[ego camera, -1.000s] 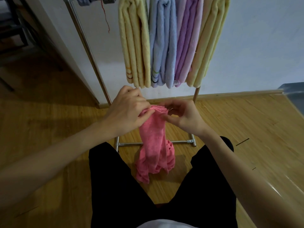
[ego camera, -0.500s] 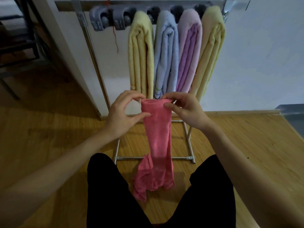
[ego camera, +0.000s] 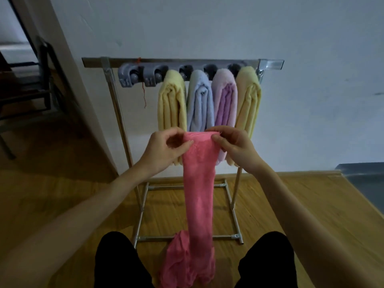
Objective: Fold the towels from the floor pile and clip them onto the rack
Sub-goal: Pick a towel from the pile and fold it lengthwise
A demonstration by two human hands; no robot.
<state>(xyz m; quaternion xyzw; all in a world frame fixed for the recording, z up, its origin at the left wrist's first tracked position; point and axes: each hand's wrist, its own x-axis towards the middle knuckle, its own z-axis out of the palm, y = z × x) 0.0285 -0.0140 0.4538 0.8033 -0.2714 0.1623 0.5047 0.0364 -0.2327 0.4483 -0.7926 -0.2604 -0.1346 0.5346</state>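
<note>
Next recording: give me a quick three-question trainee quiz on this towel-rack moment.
1. True or false: the left hand and right hand both pinch the top edge of the pink towel.
2. How many folded towels hang on the rack?
3. Which clips look free? A) the two at the left end B) the two at the right end C) none

Key: 1 true. 2 four: yellow towel, blue towel, purple towel, second yellow towel. 3 A.
</note>
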